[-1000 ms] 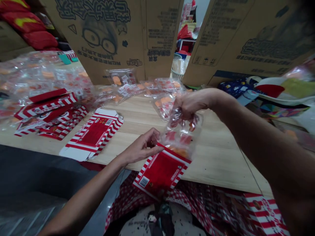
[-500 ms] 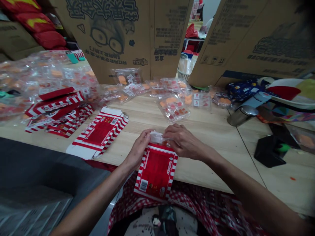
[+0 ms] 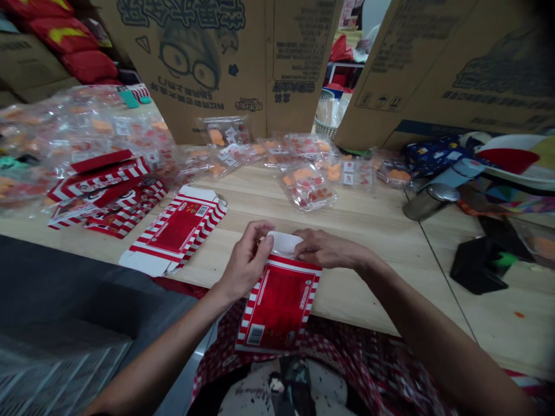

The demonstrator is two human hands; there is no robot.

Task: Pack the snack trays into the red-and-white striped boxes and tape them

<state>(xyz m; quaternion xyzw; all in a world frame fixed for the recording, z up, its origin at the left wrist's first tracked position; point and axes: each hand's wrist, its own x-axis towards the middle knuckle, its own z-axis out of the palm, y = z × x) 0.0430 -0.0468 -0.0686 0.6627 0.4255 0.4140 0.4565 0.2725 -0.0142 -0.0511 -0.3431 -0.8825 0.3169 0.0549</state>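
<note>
Red-and-white striped carton [image 3: 277,306] sits at the near bench [image 3: 373,231] edge; the clear sachet that stuck out of its mouth half a second ago is now inside, so I read filling as done. Left hand [image 3: 245,263] grips the top left corner, right hand [image 3: 325,249] fingers pinch the white tuck flap [image 3: 284,242]. Glossy thin card; crinkly clear packs [image 3: 307,188] lie far, flat carton blank [image 3: 176,228] left.

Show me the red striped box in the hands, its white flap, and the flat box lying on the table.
red striped box [image 3: 280,306], head view, red front panel.
white flap [image 3: 284,242], head view, flap's middle.
flat box [image 3: 176,231], head view, red centre panel.
</note>
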